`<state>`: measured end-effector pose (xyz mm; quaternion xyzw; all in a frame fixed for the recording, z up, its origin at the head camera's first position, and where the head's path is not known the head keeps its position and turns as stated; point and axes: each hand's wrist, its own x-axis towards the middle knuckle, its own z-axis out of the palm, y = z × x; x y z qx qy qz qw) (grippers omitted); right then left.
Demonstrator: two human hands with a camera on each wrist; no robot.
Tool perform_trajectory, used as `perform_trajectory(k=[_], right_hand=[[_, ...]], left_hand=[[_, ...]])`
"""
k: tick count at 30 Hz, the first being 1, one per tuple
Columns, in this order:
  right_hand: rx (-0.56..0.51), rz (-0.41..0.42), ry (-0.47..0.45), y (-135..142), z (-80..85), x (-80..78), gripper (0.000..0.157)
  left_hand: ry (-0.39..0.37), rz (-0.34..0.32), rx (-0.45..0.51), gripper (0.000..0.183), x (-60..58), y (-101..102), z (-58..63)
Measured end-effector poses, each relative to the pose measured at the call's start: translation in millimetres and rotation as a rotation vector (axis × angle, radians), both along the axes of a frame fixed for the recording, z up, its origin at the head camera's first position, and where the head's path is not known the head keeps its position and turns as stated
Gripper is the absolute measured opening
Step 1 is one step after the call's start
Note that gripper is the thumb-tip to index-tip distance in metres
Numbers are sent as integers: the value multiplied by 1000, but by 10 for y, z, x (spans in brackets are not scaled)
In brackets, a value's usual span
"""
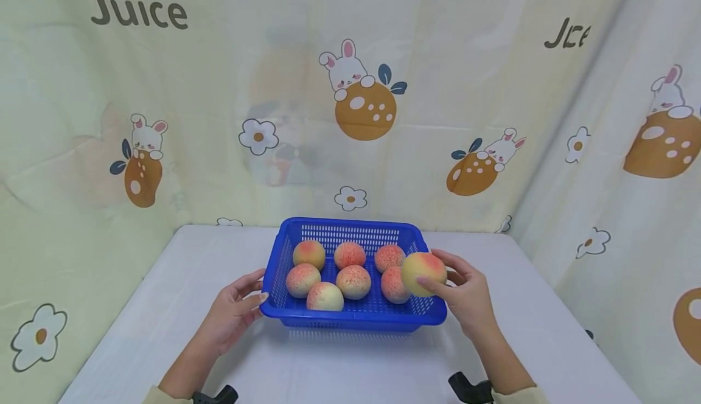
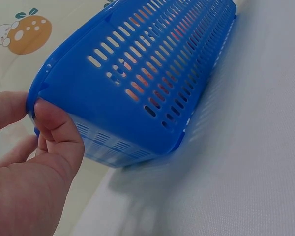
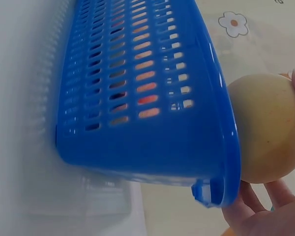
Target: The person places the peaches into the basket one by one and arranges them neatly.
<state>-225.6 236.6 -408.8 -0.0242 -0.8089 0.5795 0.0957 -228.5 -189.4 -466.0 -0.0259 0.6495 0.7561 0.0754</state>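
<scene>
A blue plastic basket [image 1: 350,317] with slotted walls sits on the table with several red-and-yellow peaches inside, among them a pale one [image 1: 325,297] at the front. My left hand [image 1: 234,313] pinches the basket's left rim; in the left wrist view the thumb [image 2: 54,118] presses the outside of the wall just under the lip. My right hand [image 1: 468,291] grips a yellow peach with a red blush [image 1: 423,273] over the basket's right end. In the right wrist view that peach [image 3: 265,128] shows beyond the rim, with fingers beneath it and at its far side.
The table [image 1: 350,367] is covered in white cloth. Behind it hangs a pale curtain [image 1: 219,75] printed with rabbits, fruit and flowers, and another curtain stretch [image 1: 613,209] runs along the right side. Dark straps [image 1: 471,387] sit at both wrists.
</scene>
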Motion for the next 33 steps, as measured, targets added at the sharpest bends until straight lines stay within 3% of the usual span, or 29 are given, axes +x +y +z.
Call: perform_trajectory(k=[7, 33], right_hand=[[-14, 34, 3, -65, -12, -13, 67], [100, 121, -33, -353, -42, -72, 60]], left_hand=[[1, -3, -1, 61, 1, 1, -21], [8, -21, 10, 62, 1, -14, -28]])
